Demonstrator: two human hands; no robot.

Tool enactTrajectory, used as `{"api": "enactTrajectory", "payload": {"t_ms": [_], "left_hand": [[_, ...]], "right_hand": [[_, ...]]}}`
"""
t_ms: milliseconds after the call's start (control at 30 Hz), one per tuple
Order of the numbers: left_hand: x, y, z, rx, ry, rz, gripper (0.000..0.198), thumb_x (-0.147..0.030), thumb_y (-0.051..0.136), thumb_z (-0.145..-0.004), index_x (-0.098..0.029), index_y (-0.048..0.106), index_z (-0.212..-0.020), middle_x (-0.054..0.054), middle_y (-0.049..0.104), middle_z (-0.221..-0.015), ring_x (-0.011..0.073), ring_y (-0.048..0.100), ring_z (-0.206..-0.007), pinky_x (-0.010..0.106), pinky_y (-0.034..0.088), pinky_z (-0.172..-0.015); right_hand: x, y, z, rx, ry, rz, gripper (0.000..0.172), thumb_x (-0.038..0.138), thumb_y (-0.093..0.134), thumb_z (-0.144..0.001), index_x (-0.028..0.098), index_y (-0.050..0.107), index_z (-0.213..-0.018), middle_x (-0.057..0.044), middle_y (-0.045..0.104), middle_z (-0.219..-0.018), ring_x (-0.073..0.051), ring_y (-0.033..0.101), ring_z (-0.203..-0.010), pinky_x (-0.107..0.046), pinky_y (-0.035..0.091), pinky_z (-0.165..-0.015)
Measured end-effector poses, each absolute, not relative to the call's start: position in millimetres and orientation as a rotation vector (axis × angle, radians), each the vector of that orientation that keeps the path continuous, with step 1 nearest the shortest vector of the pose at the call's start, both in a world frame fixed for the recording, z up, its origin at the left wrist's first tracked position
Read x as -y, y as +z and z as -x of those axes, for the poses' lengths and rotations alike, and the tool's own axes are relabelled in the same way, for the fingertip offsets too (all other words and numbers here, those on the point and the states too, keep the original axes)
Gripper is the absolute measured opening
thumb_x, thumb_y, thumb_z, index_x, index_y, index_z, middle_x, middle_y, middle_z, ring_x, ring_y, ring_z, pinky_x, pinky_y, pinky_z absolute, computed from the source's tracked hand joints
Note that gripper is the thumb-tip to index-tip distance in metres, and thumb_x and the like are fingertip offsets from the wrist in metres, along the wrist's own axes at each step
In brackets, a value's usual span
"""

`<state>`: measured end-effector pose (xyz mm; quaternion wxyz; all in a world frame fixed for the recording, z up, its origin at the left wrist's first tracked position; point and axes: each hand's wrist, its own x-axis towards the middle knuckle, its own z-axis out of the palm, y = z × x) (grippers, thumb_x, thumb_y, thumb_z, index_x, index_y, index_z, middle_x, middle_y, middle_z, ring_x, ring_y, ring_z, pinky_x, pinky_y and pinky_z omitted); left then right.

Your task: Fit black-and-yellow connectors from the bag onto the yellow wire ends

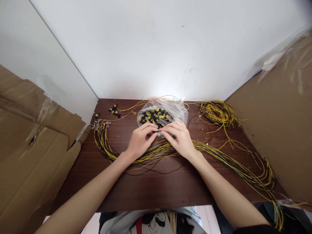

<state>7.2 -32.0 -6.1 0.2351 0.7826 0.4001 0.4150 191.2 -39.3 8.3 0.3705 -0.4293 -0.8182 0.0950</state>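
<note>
Over the middle of the table, my left hand [140, 139] is closed, its thumb and fingers pinching a small dark piece. My right hand [179, 138] meets it fingertip to fingertip, also pinched, on something too small to make out. Just beyond the fingers lies a clear plastic bag [179, 110] with many black and yellow connectors [153, 115] in its opening. A long bundle of yellow and black wires [219, 154] runs across the table beneath both hands, its white-tipped ends [99, 124] at the left.
A coil of yellow and black wire [218, 113] lies at the back right. Several loose black and yellow connectors [114, 110] sit at the back left. Cardboard sheets stand at the left [31, 146] and right [280, 113], with a white wall [156, 48] behind the brown table [156, 191].
</note>
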Motion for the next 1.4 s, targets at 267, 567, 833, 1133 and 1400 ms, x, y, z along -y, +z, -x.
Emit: {"api": "enactTrajectory", "payload": {"t_ms": [267,567,833,1133,1400], "left_hand": [[33,-5,-8,-1.11,1.136,-2.135,0.014,-0.022,0.054,-0.085,-0.016,0.066,-0.088,0.008,0.065,-0.1,0.0127,0.06,-0.076,0.02,0.048,-0.056],[33,3,-8,-1.112,1.286,-1.978,0.019,-0.026,0.054,-0.085,-0.016,0.067,-0.096,0.01,0.06,-0.111,0.0098,0.056,-0.069,0.018,0.044,-0.047],[33,-1,-6,-1.031,1.374,-1.862,0.046,-0.024,0.037,-0.093,-0.014,0.069,-0.061,0.009,0.061,-0.105,0.0115,0.054,-0.071,0.026,0.045,-0.062],[36,3,-4,-1.025,1.333,-1.946,0.048,-0.011,0.04,-0.084,-0.015,0.063,-0.043,0.008,0.062,-0.093,0.0129,0.053,-0.07,0.03,0.044,-0.069],[33,4,-8,-1.083,1.36,-1.973,0.018,-0.015,0.05,-0.084,-0.015,0.067,-0.09,0.008,0.06,-0.099,0.0118,0.055,-0.073,0.021,0.045,-0.056]], "right_hand": [[36,10,-197,1.948,0.203,1.229,0.016,0.027,0.053,-0.089,0.021,0.067,-0.084,-0.003,0.069,-0.084,-0.019,0.058,-0.082,-0.035,0.041,-0.077],[36,9,-196,1.953,0.231,1.213,0.015,0.025,0.053,-0.089,0.021,0.067,-0.085,-0.003,0.069,-0.083,-0.02,0.058,-0.081,-0.034,0.04,-0.077],[36,9,-196,1.959,0.24,1.196,0.014,0.024,0.054,-0.088,0.02,0.067,-0.084,-0.002,0.069,-0.082,-0.019,0.058,-0.08,-0.034,0.04,-0.076],[36,10,-195,1.97,0.242,1.182,0.015,0.023,0.053,-0.088,0.019,0.066,-0.082,-0.003,0.068,-0.079,-0.019,0.057,-0.078,-0.034,0.04,-0.076],[36,10,-195,1.986,0.259,1.174,0.015,0.024,0.053,-0.088,0.019,0.066,-0.084,-0.003,0.068,-0.08,-0.019,0.057,-0.079,-0.035,0.041,-0.077]]}}
